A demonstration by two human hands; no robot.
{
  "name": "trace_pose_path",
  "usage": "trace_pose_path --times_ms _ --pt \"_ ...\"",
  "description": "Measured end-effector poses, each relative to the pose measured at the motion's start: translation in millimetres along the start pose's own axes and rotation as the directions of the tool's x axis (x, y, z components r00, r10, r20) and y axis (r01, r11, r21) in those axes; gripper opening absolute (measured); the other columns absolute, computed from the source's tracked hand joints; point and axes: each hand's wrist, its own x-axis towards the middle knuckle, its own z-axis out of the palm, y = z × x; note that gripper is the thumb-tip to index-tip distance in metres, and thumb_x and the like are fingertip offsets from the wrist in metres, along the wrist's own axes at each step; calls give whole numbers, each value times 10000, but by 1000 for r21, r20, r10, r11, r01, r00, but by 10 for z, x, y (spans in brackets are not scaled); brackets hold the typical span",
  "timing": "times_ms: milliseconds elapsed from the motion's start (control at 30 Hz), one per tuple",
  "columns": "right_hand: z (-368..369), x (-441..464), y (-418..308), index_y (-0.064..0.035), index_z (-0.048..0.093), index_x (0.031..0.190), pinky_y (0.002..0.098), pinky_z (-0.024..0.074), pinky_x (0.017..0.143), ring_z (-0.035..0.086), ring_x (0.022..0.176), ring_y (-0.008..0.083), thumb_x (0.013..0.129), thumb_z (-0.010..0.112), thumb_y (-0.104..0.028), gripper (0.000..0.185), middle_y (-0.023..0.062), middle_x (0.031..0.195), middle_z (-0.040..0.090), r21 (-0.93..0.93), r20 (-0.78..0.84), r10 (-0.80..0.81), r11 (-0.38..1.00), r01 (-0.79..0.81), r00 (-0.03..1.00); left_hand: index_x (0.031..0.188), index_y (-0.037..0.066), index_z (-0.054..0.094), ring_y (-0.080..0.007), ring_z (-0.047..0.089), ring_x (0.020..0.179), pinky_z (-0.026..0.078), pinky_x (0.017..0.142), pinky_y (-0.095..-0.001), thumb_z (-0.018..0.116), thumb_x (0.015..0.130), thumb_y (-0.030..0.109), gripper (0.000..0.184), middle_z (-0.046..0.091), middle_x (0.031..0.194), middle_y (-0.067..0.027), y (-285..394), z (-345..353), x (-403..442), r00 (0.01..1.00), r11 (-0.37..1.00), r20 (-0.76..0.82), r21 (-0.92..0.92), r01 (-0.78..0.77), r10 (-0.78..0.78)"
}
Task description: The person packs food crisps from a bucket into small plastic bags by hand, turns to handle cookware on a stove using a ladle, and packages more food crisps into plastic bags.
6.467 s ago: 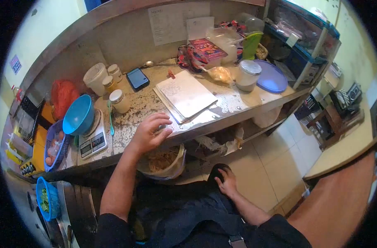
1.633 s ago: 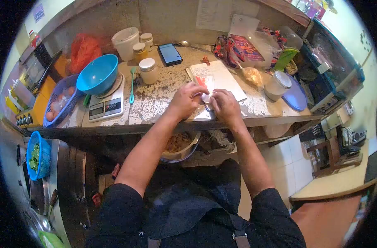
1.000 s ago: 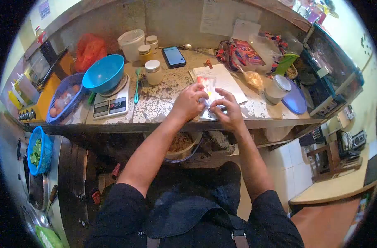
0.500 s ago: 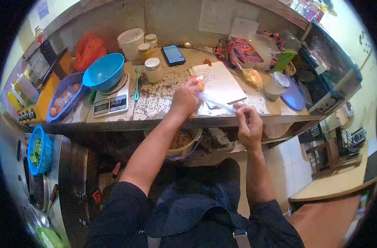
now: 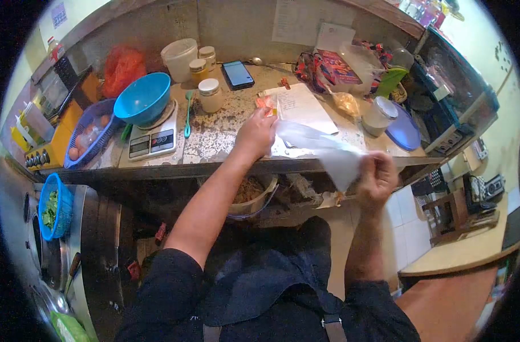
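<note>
In the head view my left hand (image 5: 256, 135) is closed at the counter's front edge, beside the notebook. An orange-and-clear plastic packet (image 5: 265, 102) shows just past its fingertips. A thin, whitish, see-through plastic bag (image 5: 342, 164) stretches from my left hand across to my right hand (image 5: 378, 181). My right fingers pinch the far end of this bag, out over the counter's edge. The bag hangs loosely spread and is partly blurred. Behind it lies the open notebook (image 5: 308, 111) with handwriting on its page.
A blue bowl (image 5: 143, 100) sits on a kitchen scale (image 5: 153, 145) at the left. Nearby are a turquoise spoon (image 5: 189, 114), a lidded jar (image 5: 210, 97) and a phone (image 5: 238, 75). To the right stand a white-lidded jar (image 5: 380, 117) and a purple lid (image 5: 403, 128).
My right hand has moved right and slightly down, drawing the plastic bag out. The bag was a narrow twisted strip and is now spread wider. My left hand has barely moved.
</note>
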Motion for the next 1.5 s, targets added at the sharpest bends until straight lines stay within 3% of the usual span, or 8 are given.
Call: trace_pose_path --times_ms 200,300,433,567,800,1067,1233,1500 --pt "-561 13 -285 -48 511 1026 268 454 864 581 935 159 911 628 -81 168 166 1082 619 96 -70 -90 991 96 993 909 31 688 -356 557 1056 448 912 -454 674 801 196 197 595 1117 -173 144 -232 -36 881 949 -380 -27 -315 281" --pt "-728 -179 -243 -56 493 1042 267 502 763 612 881 163 891 634 -27 209 158 987 649 47 -95 47 998 -43 994 766 37 648 -304 584 859 468 748 -423 706 760 170 145 615 912 -128 363 -517 -596 848 912 -376 -20 -410 373" --pt "-818 -358 -137 -39 528 1127 245 509 696 632 807 146 870 645 17 288 113 900 667 15 -76 276 961 -275 958 791 64 634 -309 617 730 500 670 -408 685 783 279 221 627 767 -109 324 -390 -1594 954 953 11 47 -300 300" --pt "-597 -420 -202 -27 548 1198 234 500 751 630 842 132 873 632 30 340 100 929 665 -64 127 426 905 -421 896 805 57 600 -327 631 734 501 670 -435 629 781 179 128 639 744 -127 192 -274 -2012 922 966 369 258 22 -120" --pt "-172 -505 -237 -7 555 1197 246 478 841 600 996 137 855 549 117 365 108 1108 627 -22 450 345 926 -376 824 729 59 577 -324 641 740 506 646 -445 621 719 112 70 626 712 -140 565 -278 -2743 749 985 640 -126 -119 172" --pt "387 -912 -31 -13 563 1175 224 500 728 595 837 105 799 638 81 396 61 928 621 -61 546 390 901 -429 741 971 32 644 -315 629 891 495 814 -401 668 848 268 267 650 900 -152 477 -386 -2811 709 883 691 -411 226 140" --pt "766 -1504 10 -32 611 1086 221 494 628 580 724 64 822 676 -16 272 9 800 599 -208 637 353 935 -289 686 1015 35 630 -94 600 855 495 729 -276 742 825 177 262 648 925 -27 555 -762 -2735 760 456 606 -622 636 -233" --pt "691 -1909 -39 -27 571 1072 219 471 611 563 687 53 819 713 -53 291 -8 731 598 -130 755 580 588 -798 305 973 -6 625 -120 614 861 491 760 -263 736 818 95 216 644 944 -52 544 -634 -3084 825 518 522 -654 551 -218"
